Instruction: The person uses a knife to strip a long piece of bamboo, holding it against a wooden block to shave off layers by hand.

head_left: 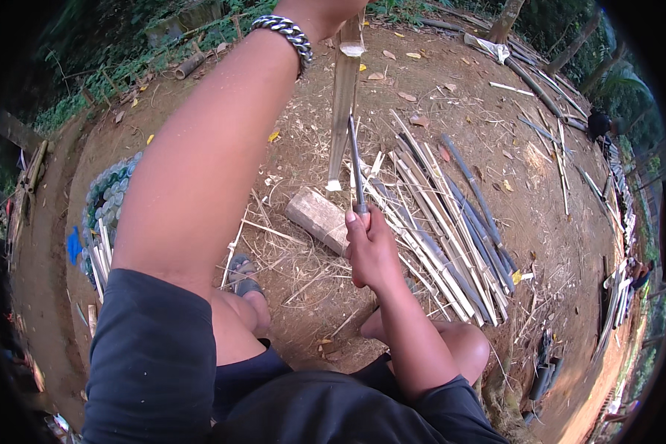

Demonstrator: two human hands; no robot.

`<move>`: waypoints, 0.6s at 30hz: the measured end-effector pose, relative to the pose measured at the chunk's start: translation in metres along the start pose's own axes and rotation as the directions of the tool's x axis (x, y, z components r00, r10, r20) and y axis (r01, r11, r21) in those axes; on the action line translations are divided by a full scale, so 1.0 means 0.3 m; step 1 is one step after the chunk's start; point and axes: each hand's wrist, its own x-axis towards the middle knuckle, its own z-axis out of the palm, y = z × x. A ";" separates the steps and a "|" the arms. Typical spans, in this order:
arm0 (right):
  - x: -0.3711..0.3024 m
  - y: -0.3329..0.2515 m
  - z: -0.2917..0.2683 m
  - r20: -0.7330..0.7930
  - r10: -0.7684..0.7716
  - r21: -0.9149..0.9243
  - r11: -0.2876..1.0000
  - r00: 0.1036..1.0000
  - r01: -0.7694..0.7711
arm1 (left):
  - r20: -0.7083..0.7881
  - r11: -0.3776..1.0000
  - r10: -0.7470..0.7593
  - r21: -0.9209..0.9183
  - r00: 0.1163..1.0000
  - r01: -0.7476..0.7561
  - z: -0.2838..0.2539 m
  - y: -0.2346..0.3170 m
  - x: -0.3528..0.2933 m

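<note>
My dark shirt [325,407] fills the bottom of the view, my bare knees spread on either side of it. My left forearm [207,163] slants up across the left half, and a chain bracelet [285,35] circles the wrist. My right hand [374,248] is closed firmly around the handle of a knife [356,159], thumb lying toward the blade, which points up and away from me. My left hand [329,13] is at the top edge beside the upper part of a length of bamboo [343,96]; its fingers are cut off, so I cannot tell how far they are closed or whether they hold it. The bamboo runs down from there, its pale lower end above a wooden block [318,217]. The blade lies along the bamboo's right side; whether they touch, I cannot tell.

My left foot, in a sandal [242,274], rests on dirt strewn with shavings [303,277]. To the right of the block lies a pile of pale bamboo strips [440,229], with dark poles [470,177] among and beside them. Off to the left sits a heap of clear, greenish plastic [112,196]. Farther out, more poles [533,81] lie near tree trunks [506,21].
</note>
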 end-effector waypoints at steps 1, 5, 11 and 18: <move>0.035 0.003 0.027 -0.027 -0.017 -0.002 1.000 0.999 0.017 | 0.010 1.000 0.001 0.003 1.000 -0.001 -0.003 0.010 -0.010; 0.155 0.076 0.136 -0.162 -0.064 -0.087 0.995 0.985 0.051 | 0.014 0.995 0.029 0.100 0.999 -0.031 0.009 0.009 -0.029; 0.344 0.841 0.246 0.046 0.399 -0.197 0.902 0.916 -0.383 | 0.089 0.980 0.156 0.109 0.984 -0.166 0.107 -0.052 -0.024; 0.306 0.715 0.259 0.209 0.472 0.335 0.788 0.856 -0.516 | 0.002 0.991 0.008 0.136 1.000 -0.008 0.065 -0.008 -0.030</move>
